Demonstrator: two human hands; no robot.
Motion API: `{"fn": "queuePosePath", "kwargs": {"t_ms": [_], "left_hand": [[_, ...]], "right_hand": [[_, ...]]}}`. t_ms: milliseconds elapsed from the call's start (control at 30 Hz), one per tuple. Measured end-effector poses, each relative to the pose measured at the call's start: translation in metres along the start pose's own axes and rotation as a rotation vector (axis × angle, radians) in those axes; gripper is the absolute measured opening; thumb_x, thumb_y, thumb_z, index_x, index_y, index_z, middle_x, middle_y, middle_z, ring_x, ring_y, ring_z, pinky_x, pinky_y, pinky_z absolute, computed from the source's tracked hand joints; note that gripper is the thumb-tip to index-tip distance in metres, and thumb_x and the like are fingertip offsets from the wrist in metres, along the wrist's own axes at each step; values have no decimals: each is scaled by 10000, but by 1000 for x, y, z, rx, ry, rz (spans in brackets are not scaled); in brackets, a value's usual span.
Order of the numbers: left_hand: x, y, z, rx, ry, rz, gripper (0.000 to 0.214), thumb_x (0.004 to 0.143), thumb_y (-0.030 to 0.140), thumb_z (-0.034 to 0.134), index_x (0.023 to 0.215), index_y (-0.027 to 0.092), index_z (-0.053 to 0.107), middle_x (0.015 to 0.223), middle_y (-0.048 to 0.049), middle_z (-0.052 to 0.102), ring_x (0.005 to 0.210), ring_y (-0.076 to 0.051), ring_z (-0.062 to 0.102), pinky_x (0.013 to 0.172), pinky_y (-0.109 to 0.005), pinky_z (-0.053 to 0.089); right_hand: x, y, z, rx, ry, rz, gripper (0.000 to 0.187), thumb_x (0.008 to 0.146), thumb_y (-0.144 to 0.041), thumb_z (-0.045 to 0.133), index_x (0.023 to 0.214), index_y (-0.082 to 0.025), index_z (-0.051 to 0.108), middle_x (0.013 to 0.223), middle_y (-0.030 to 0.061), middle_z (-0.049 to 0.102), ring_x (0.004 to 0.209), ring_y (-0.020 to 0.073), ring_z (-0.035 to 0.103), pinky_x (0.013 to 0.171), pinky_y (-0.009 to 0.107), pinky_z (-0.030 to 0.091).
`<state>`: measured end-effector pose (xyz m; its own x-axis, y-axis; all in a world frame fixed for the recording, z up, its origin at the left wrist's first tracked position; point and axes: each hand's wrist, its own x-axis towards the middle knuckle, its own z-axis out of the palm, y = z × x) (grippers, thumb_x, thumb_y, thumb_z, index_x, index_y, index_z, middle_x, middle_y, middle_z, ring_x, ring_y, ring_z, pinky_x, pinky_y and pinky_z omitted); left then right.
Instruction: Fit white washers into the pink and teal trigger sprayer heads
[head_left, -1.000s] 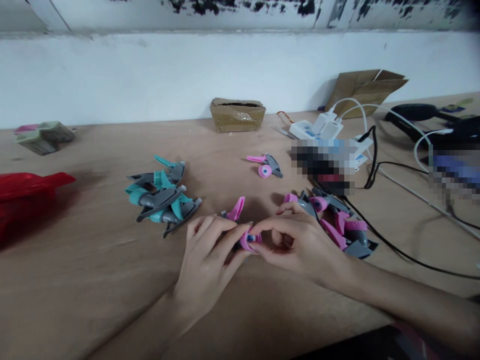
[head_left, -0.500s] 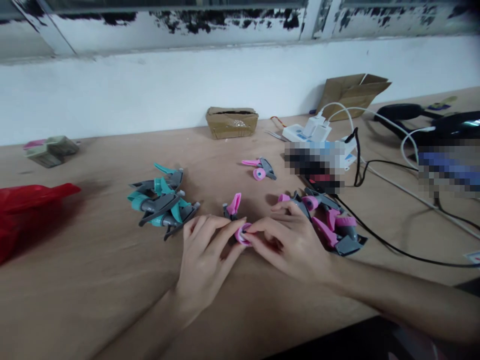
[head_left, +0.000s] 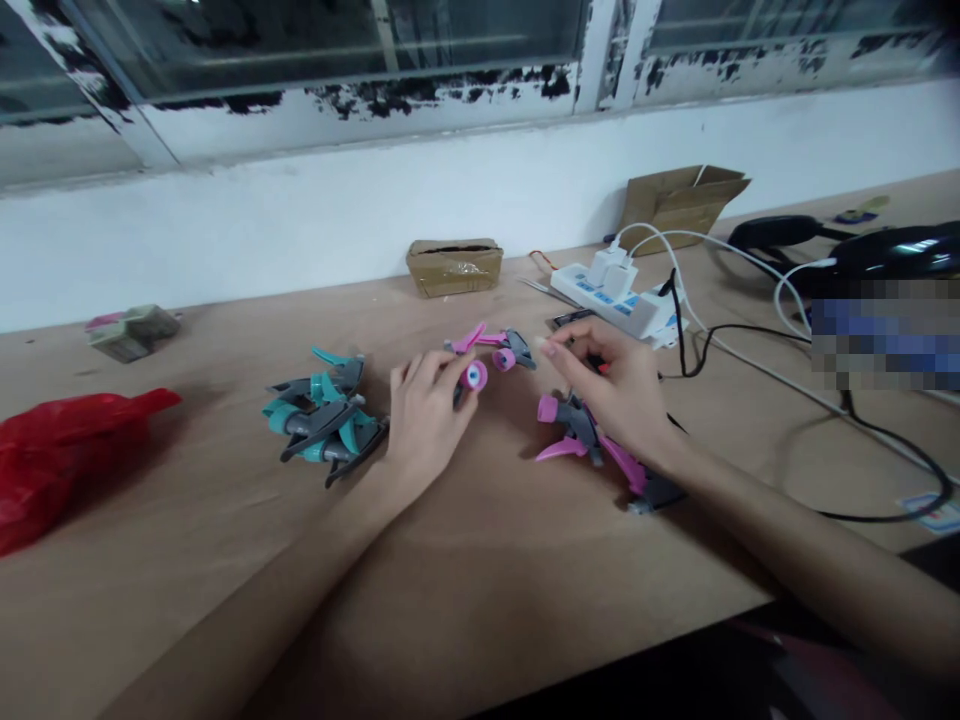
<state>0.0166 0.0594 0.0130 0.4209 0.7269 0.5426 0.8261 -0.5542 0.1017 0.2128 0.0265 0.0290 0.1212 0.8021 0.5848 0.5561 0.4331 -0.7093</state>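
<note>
My left hand point(head_left: 429, 420) is closed round a pink-and-grey trigger spray head point(head_left: 474, 376), its pink collar turned toward me. A pale insert with a dark centre shows inside that collar. My right hand point(head_left: 611, 385) is raised to the right, thumb and forefinger pinched on a small pale piece point(head_left: 541, 345) too small to make out. Just beyond the left hand lies another pink-and-grey spray head point(head_left: 517, 350). Below and partly behind the right hand are several more pink-and-grey spray heads point(head_left: 574, 435). Left of my left hand sits a pile of teal-and-grey spray heads point(head_left: 322, 415).
A red plastic bag point(head_left: 67, 450) lies at the left. Small blocks point(head_left: 131, 333) and a cardboard box point(head_left: 455, 270) stand near the wall, with an open carton point(head_left: 675, 210) farther right. A white power strip point(head_left: 585, 288) and loose cables point(head_left: 720, 345) spread across the right side.
My hands have parted. The left moved slightly away from me with the spray head; the right left its collar and rose to the right, pinching the pale piece. The camera view has tilted up.
</note>
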Motion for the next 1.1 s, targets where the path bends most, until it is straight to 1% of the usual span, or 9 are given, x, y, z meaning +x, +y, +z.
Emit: {"fn": "queuePosePath", "kwargs": {"t_ms": [133,367,433,533,633,733,800,1000,1100], "left_hand": [[22,4,16,-48,-52,-34,450,789,123,553,1235,148,495,1098,-139,563,1055,-320,507,862,-480,374],[9,36,19,-267,-161,129,266,882,311,503,1105,179,559,1056,-63,568,999,-181,550,877,-314,459],[9,43,23,-338,-226,181,337,840,383,561,1116,190,559,1067,-59,574,995,-192,557,866,-325,473],[11,45,30,-416,-286,211,329,798,329,627,1089,187,570,1034,-55,604,977,-209,571,859,-359,476],[9,42,28,-430,-252,149,278,768,262,662,1017,179,569,992,-46,625,913,-199,597,810,-353,492],[-4,39,12,-438,-196,53,291,754,246,672,996,183,525,953,-29,632,821,-171,615,717,-313,509],[-18,38,-1,-456,-134,-15,296,733,242,690,965,195,512,928,-10,633,782,-158,614,681,-292,504],[-57,32,-22,-502,8,-129,265,749,273,683,959,218,531,915,-4,618,779,-148,587,712,-293,485],[-63,28,-21,-562,48,-197,309,739,295,697,984,211,529,933,-23,611,797,-163,580,721,-310,482]], "right_hand": [[8,6,-3,-12,-96,16,219,840,-373,548,875,-168,617,541,-51,536,480,85,483,533,232,367],[17,20,-31,-3,-392,61,259,824,-411,552,882,-171,628,678,3,648,580,120,570,566,246,420],[17,25,-40,-30,-475,51,260,826,-412,547,905,-181,636,727,14,663,642,141,599,599,263,442],[14,30,-47,-93,-522,11,254,827,-406,549,906,-183,644,817,32,674,719,157,616,659,285,467],[7,30,-43,-177,-586,-113,314,775,-407,621,985,-174,638,948,62,660,843,188,613,765,325,469],[1,22,-32,-202,-686,-252,470,715,-450,677,1099,-191,596,1090,74,626,1018,230,567,875,375,425],[-3,13,-23,-152,-728,-278,465,713,-464,676,1089,-202,595,1077,53,642,1010,218,579,867,359,428],[-13,-11,1,142,-801,-195,368,706,-378,705,1033,-232,621,959,-13,693,885,158,639,813,291,469],[-21,-12,13,451,-817,-13,362,720,-319,697,1053,-219,596,1021,9,676,938,153,636,863,306,485]]}}
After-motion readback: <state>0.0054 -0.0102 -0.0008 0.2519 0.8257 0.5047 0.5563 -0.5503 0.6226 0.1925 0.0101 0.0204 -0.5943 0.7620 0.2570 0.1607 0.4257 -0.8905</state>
